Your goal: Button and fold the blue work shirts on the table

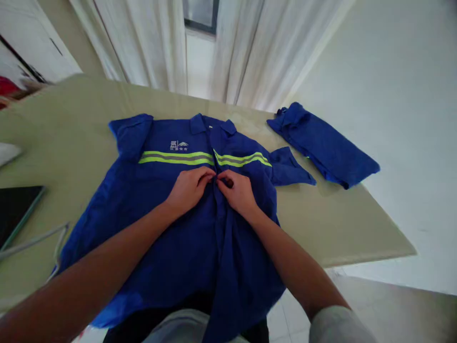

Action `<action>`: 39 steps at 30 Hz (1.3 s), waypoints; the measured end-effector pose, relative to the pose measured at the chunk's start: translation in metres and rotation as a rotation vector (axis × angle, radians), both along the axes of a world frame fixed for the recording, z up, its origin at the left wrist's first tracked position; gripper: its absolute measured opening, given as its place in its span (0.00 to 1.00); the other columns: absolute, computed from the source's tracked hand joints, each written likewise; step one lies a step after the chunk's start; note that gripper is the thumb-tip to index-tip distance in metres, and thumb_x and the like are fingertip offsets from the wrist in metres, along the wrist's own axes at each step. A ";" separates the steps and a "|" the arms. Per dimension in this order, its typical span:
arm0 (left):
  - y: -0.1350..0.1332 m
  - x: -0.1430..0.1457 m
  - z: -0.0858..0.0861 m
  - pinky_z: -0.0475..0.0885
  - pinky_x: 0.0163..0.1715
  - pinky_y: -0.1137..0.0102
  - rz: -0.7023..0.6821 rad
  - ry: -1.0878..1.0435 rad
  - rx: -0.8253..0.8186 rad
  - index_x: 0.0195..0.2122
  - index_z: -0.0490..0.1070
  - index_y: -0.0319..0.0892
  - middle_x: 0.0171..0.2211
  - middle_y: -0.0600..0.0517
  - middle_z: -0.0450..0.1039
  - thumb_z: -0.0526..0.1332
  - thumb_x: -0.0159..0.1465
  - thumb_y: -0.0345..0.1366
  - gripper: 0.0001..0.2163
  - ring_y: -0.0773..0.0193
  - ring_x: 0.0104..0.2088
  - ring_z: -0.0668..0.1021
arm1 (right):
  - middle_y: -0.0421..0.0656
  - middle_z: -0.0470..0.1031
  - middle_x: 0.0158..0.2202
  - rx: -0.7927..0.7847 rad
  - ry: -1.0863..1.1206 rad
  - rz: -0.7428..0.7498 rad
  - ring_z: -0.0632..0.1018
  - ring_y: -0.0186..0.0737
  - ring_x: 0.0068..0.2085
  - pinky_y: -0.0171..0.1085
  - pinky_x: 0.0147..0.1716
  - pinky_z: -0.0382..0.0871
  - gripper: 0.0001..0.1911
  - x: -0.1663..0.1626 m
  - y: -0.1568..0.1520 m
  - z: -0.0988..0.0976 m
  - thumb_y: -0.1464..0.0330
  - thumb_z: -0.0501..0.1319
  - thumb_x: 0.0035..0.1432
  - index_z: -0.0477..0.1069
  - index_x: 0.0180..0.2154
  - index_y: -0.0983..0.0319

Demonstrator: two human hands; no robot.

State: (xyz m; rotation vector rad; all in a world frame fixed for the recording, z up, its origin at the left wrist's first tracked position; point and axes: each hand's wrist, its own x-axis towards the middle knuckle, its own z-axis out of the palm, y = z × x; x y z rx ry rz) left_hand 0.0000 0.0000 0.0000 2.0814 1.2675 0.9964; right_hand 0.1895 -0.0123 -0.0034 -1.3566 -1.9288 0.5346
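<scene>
A blue short-sleeved work shirt lies face up, its collar at the far side and its lower hem hanging over the near table edge. Yellow-green reflective bands cross its chest, with a white logo above the band on the left. Just below the band, my left hand pinches the front placket. My right hand pinches the same placket from the other side, the fingertips of both hands almost meeting. Whatever small part sits between the fingers is hidden. Below the hands, the front edges lie loose and overlap in folds.
A folded blue garment lies at the right on the pale table. On the left are a dark flat device and a white cable. Pale curtains hang behind, and a white wall borders the right.
</scene>
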 end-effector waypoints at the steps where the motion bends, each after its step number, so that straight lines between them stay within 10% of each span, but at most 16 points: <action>1: -0.001 0.001 -0.001 0.78 0.45 0.65 0.005 -0.037 -0.035 0.43 0.81 0.45 0.40 0.51 0.85 0.60 0.70 0.39 0.10 0.59 0.39 0.84 | 0.38 0.77 0.32 0.015 -0.021 -0.006 0.75 0.36 0.32 0.35 0.36 0.64 0.03 -0.001 0.000 0.000 0.72 0.65 0.63 0.78 0.39 0.60; 11: 0.006 0.000 -0.006 0.80 0.41 0.65 -0.003 -0.217 -0.219 0.44 0.76 0.44 0.38 0.50 0.83 0.65 0.62 0.36 0.09 0.60 0.37 0.84 | 0.39 0.76 0.32 0.014 -0.017 0.001 0.74 0.36 0.33 0.35 0.34 0.64 0.02 -0.002 -0.003 0.005 0.71 0.66 0.62 0.77 0.35 0.59; 24: -0.001 -0.001 0.004 0.75 0.50 0.60 -0.110 0.471 0.330 0.47 0.79 0.42 0.43 0.44 0.81 0.58 0.72 0.37 0.11 0.53 0.46 0.80 | 0.40 0.78 0.29 -0.378 0.548 0.020 0.74 0.35 0.29 0.33 0.28 0.65 0.15 0.006 0.013 -0.011 0.56 0.71 0.55 0.80 0.35 0.62; 39: 0.005 -0.007 -0.006 0.72 0.53 0.54 0.018 0.472 0.249 0.47 0.77 0.43 0.50 0.42 0.73 0.51 0.75 0.41 0.15 0.50 0.50 0.75 | 0.38 0.76 0.33 -0.139 0.369 0.146 0.75 0.36 0.32 0.35 0.34 0.69 0.18 0.011 0.010 -0.002 0.60 0.63 0.66 0.74 0.55 0.59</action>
